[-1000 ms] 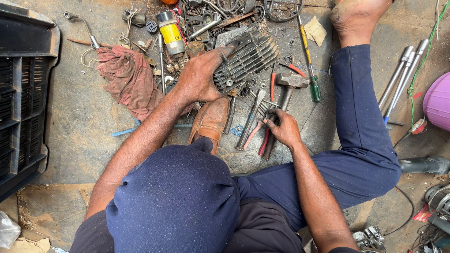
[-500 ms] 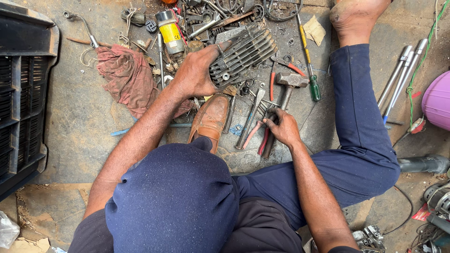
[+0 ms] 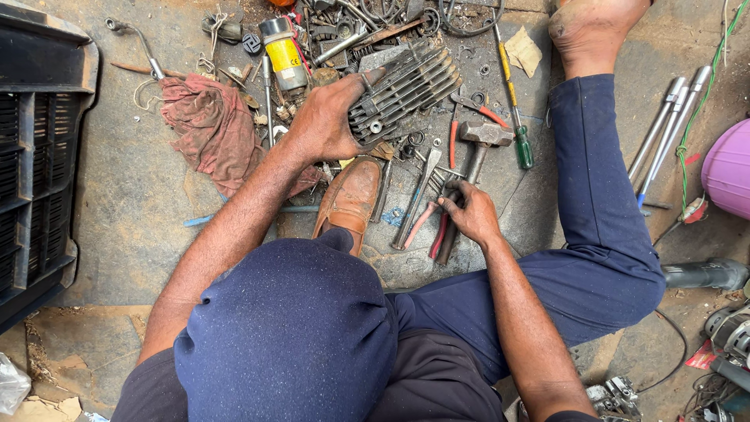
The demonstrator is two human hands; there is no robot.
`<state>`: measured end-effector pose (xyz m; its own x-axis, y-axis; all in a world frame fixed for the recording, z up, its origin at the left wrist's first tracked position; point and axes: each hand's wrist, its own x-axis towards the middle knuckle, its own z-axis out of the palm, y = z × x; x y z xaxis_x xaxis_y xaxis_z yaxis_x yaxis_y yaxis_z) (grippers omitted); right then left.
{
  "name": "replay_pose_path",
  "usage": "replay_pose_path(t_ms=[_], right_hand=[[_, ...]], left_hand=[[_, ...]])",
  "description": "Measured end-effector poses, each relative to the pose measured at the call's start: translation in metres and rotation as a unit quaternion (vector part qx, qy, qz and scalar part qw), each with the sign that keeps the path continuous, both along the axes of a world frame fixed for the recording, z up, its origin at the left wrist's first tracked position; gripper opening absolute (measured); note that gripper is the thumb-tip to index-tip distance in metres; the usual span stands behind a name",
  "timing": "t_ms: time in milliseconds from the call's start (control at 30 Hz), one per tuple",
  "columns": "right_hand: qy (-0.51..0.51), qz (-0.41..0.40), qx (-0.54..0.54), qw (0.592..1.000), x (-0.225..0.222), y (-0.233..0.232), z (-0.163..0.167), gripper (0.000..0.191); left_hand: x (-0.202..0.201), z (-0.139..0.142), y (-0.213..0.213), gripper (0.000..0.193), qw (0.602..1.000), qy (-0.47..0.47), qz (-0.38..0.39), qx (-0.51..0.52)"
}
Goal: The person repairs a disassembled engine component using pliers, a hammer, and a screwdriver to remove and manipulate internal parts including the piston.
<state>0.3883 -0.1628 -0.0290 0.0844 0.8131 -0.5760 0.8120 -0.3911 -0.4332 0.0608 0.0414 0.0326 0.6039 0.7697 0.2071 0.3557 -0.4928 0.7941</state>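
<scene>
1. A rough repair workshop, with the work done sitting on a stained concrete floor [image 3: 133,227].
2. Just beside the right hand [image 3: 469,215] lie a hammer [image 3: 476,144], pliers [image 3: 426,223] and a screwdriver [image 3: 512,98].
3. The left hand [image 3: 328,121] grips a finned metal engine part [image 3: 406,86].
4. Left of that hand lies an oily rag [image 3: 211,129]; beyond it, loose scrap parts.

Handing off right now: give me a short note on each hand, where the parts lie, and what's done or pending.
Left hand: grips the finned metal cylinder, held over the tool pile.
Right hand: fingers rest on the hammer handle on the concrete floor, beside red-handled pliers.
Nearby: green-handled screwdriver, red rag, yellow-labelled can.
Done: cylinder picked up.
Pending: hammer not yet lifted.
</scene>
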Motion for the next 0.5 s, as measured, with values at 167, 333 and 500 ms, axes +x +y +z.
replay_pose_path(t_ms=[167, 333, 500], right_hand=[[-0.002, 0.001, 0.0, 1.0, -0.0014, 0.0021, 0.0043, 0.05], [-0.004, 0.0, 0.002, 1.0, -0.0028, 0.0034, 0.0062, 0.05], [-0.009, 0.007, 0.007, 1.0, -0.0026, 0.0027, 0.0051, 0.05]], left_hand=[[-0.0016, 0.0009, 0.0016, 0.093, 1.0, -0.001, 0.001, 0.005], [-0.0016, -0.0013, 0.0029, 0.09, 1.0, 0.0, 0.006, 0.005], [-0.0013, -0.0032, 0.0028, 0.093, 1.0, 0.001, 0.003, 0.005]])
